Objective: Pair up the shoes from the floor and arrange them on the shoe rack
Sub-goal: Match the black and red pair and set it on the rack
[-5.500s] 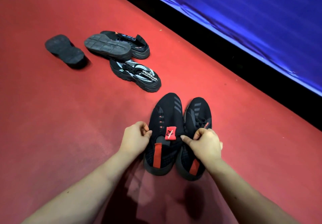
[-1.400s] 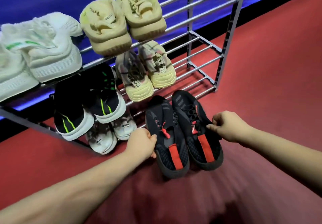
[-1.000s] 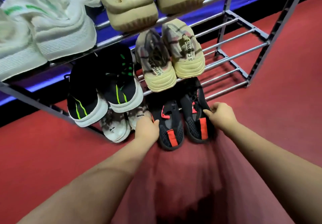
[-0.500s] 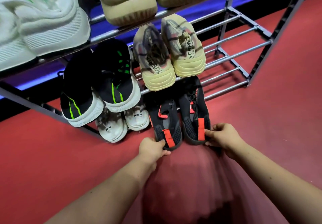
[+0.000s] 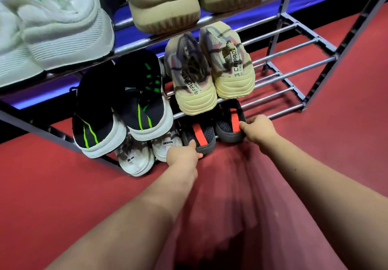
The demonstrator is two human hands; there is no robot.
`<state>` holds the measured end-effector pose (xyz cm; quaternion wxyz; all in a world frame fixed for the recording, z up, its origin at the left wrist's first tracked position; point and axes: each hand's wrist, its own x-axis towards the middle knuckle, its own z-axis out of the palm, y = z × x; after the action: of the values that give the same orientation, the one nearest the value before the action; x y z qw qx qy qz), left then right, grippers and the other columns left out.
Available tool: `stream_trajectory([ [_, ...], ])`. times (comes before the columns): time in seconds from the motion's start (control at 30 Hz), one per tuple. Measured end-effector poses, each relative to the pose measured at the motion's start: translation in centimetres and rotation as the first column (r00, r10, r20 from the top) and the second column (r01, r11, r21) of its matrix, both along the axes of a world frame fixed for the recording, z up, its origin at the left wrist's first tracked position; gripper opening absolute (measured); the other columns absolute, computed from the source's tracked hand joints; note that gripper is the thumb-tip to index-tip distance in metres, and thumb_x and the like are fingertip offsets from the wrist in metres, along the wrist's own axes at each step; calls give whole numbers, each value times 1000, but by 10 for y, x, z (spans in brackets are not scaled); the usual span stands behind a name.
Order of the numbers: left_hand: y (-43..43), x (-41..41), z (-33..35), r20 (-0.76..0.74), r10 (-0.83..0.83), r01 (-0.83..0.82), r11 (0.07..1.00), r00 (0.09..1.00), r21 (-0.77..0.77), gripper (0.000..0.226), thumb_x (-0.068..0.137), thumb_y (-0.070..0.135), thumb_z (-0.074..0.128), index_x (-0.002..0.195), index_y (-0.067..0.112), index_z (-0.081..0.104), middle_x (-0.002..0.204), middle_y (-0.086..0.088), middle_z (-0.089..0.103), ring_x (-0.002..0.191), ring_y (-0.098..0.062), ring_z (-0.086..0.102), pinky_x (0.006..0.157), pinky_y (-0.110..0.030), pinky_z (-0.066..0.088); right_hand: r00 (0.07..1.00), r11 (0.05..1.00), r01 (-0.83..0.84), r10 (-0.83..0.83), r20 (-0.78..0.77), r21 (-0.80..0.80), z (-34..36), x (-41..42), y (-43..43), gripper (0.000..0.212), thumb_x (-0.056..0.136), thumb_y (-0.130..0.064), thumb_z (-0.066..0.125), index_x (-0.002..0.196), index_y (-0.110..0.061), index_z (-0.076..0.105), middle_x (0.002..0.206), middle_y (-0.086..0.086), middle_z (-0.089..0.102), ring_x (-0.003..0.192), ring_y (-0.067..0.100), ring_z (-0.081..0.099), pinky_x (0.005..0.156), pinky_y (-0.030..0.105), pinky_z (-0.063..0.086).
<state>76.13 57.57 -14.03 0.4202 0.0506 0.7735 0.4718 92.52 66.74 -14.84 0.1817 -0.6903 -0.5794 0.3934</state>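
Item, nearest: my left hand [image 5: 182,154], fingers curled against the heel of the left black-and-red shoe [image 5: 199,137]; my right hand [image 5: 259,128], fingers closed on the heel of the right black-and-red shoe [image 5: 230,124]. Both shoes sit on the lowest tier of the shoe rack [image 5: 294,90], beside white shoes [image 5: 147,154]; beige pair [image 5: 210,72] above.

Two black shoes [image 5: 214,132] with red heel strips sit side by side on the rack's [image 5: 294,93] bottom tier. Heels face outward.

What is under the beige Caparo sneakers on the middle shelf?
The heels of the black sneakers with red heel strips, one touched by each hand, left hand, right hand. Their toes are hidden beneath the beige pair.
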Motion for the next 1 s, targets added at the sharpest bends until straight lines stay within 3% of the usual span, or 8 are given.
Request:
stream_trajectory([
  [0.07, -2, 1, -1, 61, 34, -34, 999, 998, -15, 23, 86, 16, 67, 95, 1, 52, 59, -7, 62, 73, -29, 68, 78, -36, 58, 993, 995, 88, -91, -73, -47, -9, -1, -4, 37, 83, -36, 62, 57, -11, 58, 36, 0, 55, 33, 4, 53, 61, 30, 50],
  [0.17, -7, -6, -3, 239, 43, -46, 999, 970, 7, 33, 83, 17, 71, 106, -3, 59, 94, -21, 66, 67, -28, 67, 49, -23, 57, 879, 955, 238, -289, -379, -178, -15, 0, -14, 37, 79, -41, 70, 61, -14, 51, 55, 8, 58, 45, 19, 61, 57, 31, 52],
  [0.3, -10, -4, -3, 404, 32, -60, 996, 914, 58, 26, 86, 6, 65, 109, -5, 60, 100, -21, 65, 76, -30, 67, 42, -17, 52, 699, 904, 252, -416, -581, -344, -12, -1, -28, 32, 84, -29, 70, 69, -12, 48, 53, 7, 49, 46, 22, 61, 41, 19, 46],
  [0.4, -2, -6, -1, 403, 54, -100, 991, 914, 94, 31, 87, 4, 61, 115, -8, 57, 97, -21, 66, 67, -27, 67, 44, -18, 54, 720, 920, 236, -382, -579, -314, -4, -2, -25, 29, 88, -13, 65, 65, -9, 46, 42, 9, 45, 35, 18, 58, 37, 18, 45],
  [0.53, 8, -11, 2, 349, 87, -128, 987, 933, 95, 31, 88, 8, 62, 115, -3, 55, 75, -15, 64, 46, -20, 66, 37, -16, 48, 776, 929, 215, -350, -525, -302, 1, -2, -17, 25, 87, -7, 61, 67, -7, 47, 56, 12, 44, 39, 23, 56, 36, 18, 48],
  [0.8, 4, -12, 0, 312, 4, -15, 999, 950, 34, 37, 89, 18, 63, 116, -6, 55, 81, -17, 66, 60, -25, 67, 43, -20, 54, 736, 919, 196, -368, -569, -341, -4, -4, -16, 33, 90, -19, 63, 65, -10, 44, 54, 10, 42, 32, 15, 57, 43, 21, 52],
  [0.9, -9, -5, 5, 301, -104, 127, 990, 948, -58, 50, 88, 38, 62, 111, -5, 51, 94, -21, 61, 63, -26, 67, 44, -24, 56, 715, 924, 186, -360, -600, -333, -7, -2, -24, 36, 94, -31, 55, 68, -7, 50, 61, 10, 46, 42, 17, 62, 50, 22, 55],
  [1.0, -26, -4, 15, 240, -281, 311, 945, 929, -101, 44, 89, 45, 57, 97, 2, 54, 87, -14, 63, 63, -21, 67, 46, -23, 54, 754, 926, 202, -355, -552, -319, -8, 3, -34, 38, 96, -38, 48, 76, -6, 54, 72, 15, 54, 50, 27, 62, 51, 28, 55],
])
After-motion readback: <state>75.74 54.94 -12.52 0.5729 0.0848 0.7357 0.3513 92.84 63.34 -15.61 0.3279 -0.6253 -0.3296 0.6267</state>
